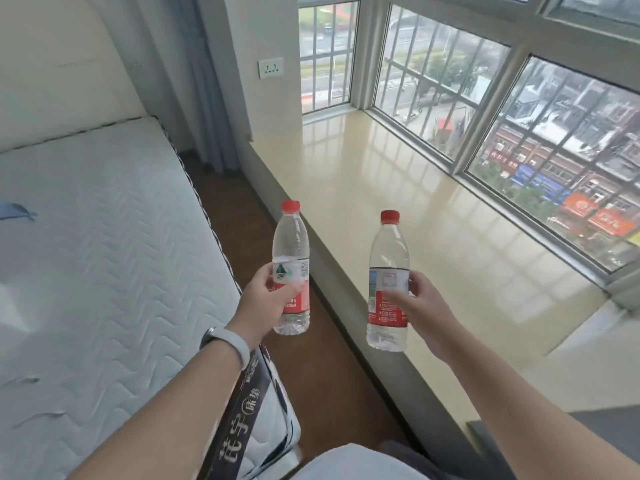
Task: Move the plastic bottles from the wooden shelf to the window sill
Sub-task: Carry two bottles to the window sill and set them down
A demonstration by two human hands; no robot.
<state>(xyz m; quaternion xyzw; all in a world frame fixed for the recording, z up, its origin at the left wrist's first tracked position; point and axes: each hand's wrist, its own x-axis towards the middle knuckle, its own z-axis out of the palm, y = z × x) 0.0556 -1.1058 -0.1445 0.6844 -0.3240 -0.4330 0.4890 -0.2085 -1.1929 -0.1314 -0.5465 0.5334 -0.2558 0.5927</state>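
Bottles, two, upright, long axes 6-to-12 o'clock. Left hand point(265, 301) curled round left bottle point(290, 247), above floor point(239, 209). Right hand point(424, 308) curled round right bottle point(388, 258), nearer window sill point(374, 181), at 2 o'clock.

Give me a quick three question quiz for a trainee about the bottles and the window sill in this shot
1. True or false: the clear plastic bottle with a red cap in the left hand already stands on the glossy cream window sill.
2. The right hand grips: A, a second red-capped clear plastic bottle; B, a cup; C, nothing.
3. Fill in: the white wristband sits on the ____ wrist.
Key: 1 false, it is held in the air; 2 A; 3 left.
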